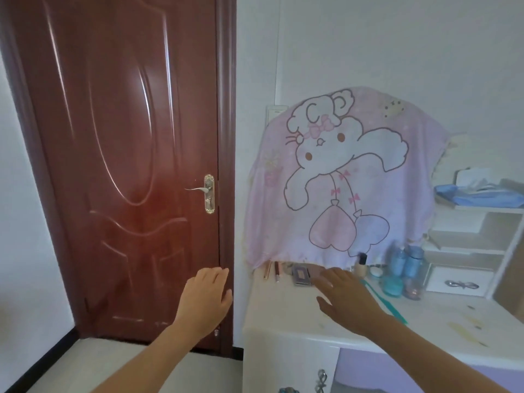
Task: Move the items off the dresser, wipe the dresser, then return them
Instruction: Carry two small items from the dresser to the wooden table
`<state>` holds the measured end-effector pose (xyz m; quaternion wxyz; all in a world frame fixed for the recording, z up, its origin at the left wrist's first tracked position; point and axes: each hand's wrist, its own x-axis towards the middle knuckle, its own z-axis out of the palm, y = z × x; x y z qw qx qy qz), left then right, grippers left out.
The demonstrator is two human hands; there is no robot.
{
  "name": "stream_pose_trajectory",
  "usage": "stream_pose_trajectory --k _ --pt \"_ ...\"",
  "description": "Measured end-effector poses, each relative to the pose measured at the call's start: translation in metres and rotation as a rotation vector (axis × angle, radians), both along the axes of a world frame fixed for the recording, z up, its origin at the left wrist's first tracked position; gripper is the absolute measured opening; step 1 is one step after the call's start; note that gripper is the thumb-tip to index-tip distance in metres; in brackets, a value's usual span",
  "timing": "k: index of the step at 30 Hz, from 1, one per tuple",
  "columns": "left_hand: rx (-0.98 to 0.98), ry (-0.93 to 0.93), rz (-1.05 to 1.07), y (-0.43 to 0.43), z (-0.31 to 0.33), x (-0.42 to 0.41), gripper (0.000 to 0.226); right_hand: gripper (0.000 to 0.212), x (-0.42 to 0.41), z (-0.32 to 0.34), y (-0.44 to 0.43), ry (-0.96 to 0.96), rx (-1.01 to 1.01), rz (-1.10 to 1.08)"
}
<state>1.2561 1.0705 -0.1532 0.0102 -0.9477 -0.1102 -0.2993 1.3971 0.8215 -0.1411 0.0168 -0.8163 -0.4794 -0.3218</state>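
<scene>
Both hands were out and held nothing. The left hand [205, 296] hung off the left end of the surface [283, 316], in front of the door [113, 165], with fingers straight and grip wide. The right hand [344, 296] hovered over the surface, fingers spread and grip wide, its tips at the compact [301, 276]. I could not tell whether they touched it.

All the items were in the back row, none moved off yet:
- two pencils [277, 271] at far left, with the compact beside them
- a foundation bottle [361, 265]
- two blue bottles [399, 258]
- a teal jar [393, 287]
- a comb [392, 309] lying slantwise just beside the right forearm

Risks, as judged:
- The pencils lay near the left edge. A sweeping reach could roll them to the floor [85, 361].
- The foundation bottle was tall and narrow and stood close among the jars. A knock from the wrist would likely tip it into its neighbours.
- The hem of the pink cloth [340, 180] hung right at the back row. Fingers could snag it and drag it down over the items.
- The forearm could push the comb toward the front edge.

Surface: cream-white, with yellowish stains and specks toward the right. A white shelf unit [476, 231] stood on its right end, with a tissue box on top and a small drawer at the bottom.

Room: white walls, pale floor, and the red-brown door shut.
</scene>
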Motion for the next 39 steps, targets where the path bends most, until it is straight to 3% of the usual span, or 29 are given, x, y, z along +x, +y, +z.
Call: stream_pose_trajectory --k 4,8,11,13,15,19,22,26,32,39 --pt "0.091 0.169 -0.066 0.027 -0.034 0.072 0.031 0.035 0.062 -0.025 0.015 0.058 -0.123 -0.067" --pt "0.132 0.141 -0.038 0.058 -0.041 0.148 0.034 0.024 0.14 -0.031 0.046 0.175 -0.151 -0.122" --pt "0.098 0.135 -0.039 0.075 -0.043 0.203 0.034 0.03 0.191 -0.027 0.076 0.304 -0.223 -0.161" --pt "0.051 0.176 -0.025 0.084 -0.047 0.236 0.034 0.049 0.232 -0.043 0.096 0.395 -0.258 -0.14" --pt "-0.012 0.206 -0.009 0.09 -0.058 0.261 0.02 0.069 0.256 -0.057 0.116 0.518 -0.233 -0.127" --pt "-0.157 0.429 0.05 0.096 -0.095 0.3 0.035 0.038 0.277 -0.08 0.15 0.664 -0.318 -0.213" --pt "-0.316 0.425 0.09 0.101 -0.122 0.329 0.06 0.039 0.295 -0.117 0.176 0.83 -0.342 -0.27" --pt "-0.45 0.537 0.069 0.105 -0.156 0.369 0.036 0.036 0.312 -0.158 0.202 1.014 -0.3 -0.39" --pt "-0.514 0.681 0.054 0.11 -0.199 0.41 0.032 0.036 0.327 -0.193 0.233 1.189 -0.24 -0.578" --pt "-0.607 0.732 0.062 0.117 -0.22 0.435 0.033 0.036 0.333 -0.21 0.253 1.218 -0.218 -0.708"
